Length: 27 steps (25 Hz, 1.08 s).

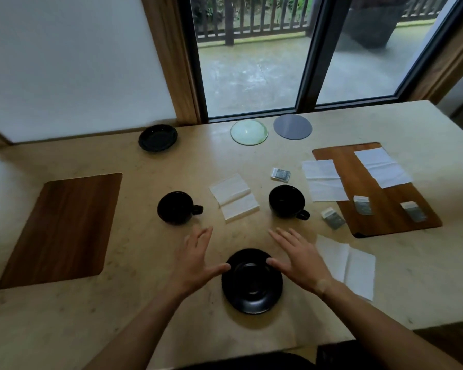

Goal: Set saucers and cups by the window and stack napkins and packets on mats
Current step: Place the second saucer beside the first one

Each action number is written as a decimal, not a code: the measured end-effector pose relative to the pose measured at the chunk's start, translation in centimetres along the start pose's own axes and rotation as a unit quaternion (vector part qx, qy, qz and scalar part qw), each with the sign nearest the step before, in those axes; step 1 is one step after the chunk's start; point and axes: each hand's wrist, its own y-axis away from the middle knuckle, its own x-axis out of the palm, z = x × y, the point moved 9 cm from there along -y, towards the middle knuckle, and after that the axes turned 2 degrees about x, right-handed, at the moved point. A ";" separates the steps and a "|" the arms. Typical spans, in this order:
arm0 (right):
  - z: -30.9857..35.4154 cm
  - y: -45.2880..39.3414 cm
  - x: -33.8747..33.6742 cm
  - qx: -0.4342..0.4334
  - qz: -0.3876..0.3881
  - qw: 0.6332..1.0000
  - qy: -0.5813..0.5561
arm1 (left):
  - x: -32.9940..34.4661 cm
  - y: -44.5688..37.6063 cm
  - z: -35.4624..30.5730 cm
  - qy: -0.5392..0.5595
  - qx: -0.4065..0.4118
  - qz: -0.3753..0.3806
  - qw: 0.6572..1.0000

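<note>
Left hand (195,259): fingers spread, holding nothing, thumb tip at rim of near saucer (252,281). Right hand (298,259): same, thumb at opposite rim. Near saucer: black, on surface (145,303), nothing in it. Left cup (177,207): handle pointing right, contents indiscernible. Right cup (288,201): handle lower right. Far saucer (157,138): by window. Right mat (376,188): long axis diagonal, carrying one napkin (382,166) and two packets (362,205).

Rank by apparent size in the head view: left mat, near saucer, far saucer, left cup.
1. left mat, clearly largest.
2. near saucer.
3. far saucer and left cup look alike in size; the far saucer's distance shrinks it, so I won't rank them.
</note>
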 end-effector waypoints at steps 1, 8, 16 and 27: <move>-0.2 0.4 0.6 -0.003 0.007 1.000 -0.002 | 0.6 0.5 0.1 -0.006 -0.006 0.009 1.000; -0.7 2.5 3.7 -0.020 0.044 0.999 0.008 | 4.3 3.2 1.1 -0.053 -0.030 0.084 0.995; -1.9 3.6 5.7 0.005 0.123 0.992 0.017 | 8.3 5.7 1.5 -0.065 -0.032 0.164 0.984; -1.3 3.6 7.5 0.028 0.112 0.992 0.045 | 9.2 4.9 -0.5 -0.055 -0.035 0.160 0.985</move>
